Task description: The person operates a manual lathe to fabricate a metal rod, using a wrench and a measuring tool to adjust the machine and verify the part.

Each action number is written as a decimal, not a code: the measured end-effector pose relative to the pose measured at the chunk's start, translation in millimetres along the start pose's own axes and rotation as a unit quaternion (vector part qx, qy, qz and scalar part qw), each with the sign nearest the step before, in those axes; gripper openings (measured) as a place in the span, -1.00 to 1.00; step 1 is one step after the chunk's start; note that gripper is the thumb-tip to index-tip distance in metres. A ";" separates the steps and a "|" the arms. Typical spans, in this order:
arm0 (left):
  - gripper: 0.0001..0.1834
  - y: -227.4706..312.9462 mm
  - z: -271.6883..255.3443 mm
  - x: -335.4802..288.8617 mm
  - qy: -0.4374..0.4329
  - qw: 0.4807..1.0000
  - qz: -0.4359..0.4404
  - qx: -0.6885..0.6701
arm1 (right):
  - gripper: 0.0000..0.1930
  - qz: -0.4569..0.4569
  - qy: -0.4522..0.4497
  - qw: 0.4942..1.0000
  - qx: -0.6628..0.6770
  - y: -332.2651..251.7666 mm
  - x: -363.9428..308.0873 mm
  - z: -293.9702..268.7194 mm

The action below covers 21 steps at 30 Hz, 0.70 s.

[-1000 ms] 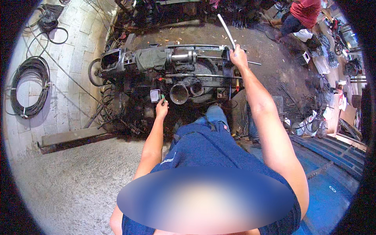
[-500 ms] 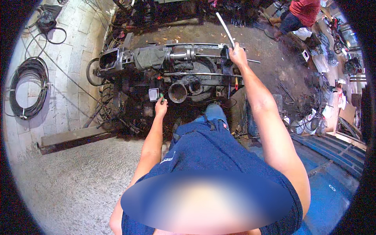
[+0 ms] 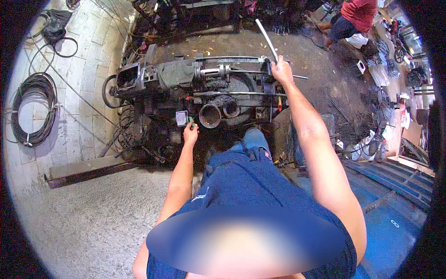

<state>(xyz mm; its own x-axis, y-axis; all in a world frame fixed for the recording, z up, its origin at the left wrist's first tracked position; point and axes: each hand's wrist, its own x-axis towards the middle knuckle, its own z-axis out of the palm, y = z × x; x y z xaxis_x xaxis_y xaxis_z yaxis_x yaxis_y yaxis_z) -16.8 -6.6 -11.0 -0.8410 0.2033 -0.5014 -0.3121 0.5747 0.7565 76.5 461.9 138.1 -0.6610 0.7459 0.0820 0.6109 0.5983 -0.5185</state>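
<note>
My right hand [image 3: 282,71] is wrapped round the lower end of a pale metal bar [image 3: 266,39], which slants up and to the left from the machine's right end. At the machine's front, my left hand [image 3: 190,132] is closed on a small green handle [image 3: 191,122], just right of a grey box [image 3: 181,118]. The greasy dark machine [image 3: 158,95] has long steel rods and a silver shaft piece [image 3: 214,70]. A dark cloth [image 3: 176,74] drapes over it left of that piece. How the green handle is attached is too small to tell.
An open round metal cup [image 3: 210,116] stands just right of my left hand. A coiled black hose [image 3: 32,109] lies on the pale floor at left. A person in a red shirt [image 3: 360,14] is at the far right, near scattered scrap.
The silver shaft piece now shows slots where it looked like a plain cylinder. My hands keep their holds, and the view has shifted slightly. The person in red has moved a little.
</note>
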 end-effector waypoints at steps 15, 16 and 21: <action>-0.56 23.7 -2.2 -15.1 0.006 1.000 -0.027 0.013 | -0.52 0.031 -0.023 0.999 -0.020 -1.0 0.8 -2.7; -0.56 22.2 -2.2 -14.6 0.009 1.000 -0.015 0.019 | -0.52 0.027 -0.022 0.999 -0.023 -0.5 1.1 -2.4; -0.56 11.1 -2.0 -7.0 -0.005 1.000 -0.023 0.005 | -0.54 0.017 -0.024 1.000 -0.006 4.7 2.1 -2.6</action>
<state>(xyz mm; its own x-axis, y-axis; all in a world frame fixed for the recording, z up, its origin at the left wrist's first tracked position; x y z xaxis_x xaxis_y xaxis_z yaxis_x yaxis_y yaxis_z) -15.3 -3.2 1.8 -0.8214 0.1842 -0.5398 -0.3461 0.5912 0.7285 79.2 467.0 138.0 -0.6592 0.7516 0.0228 0.6388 0.5758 -0.5103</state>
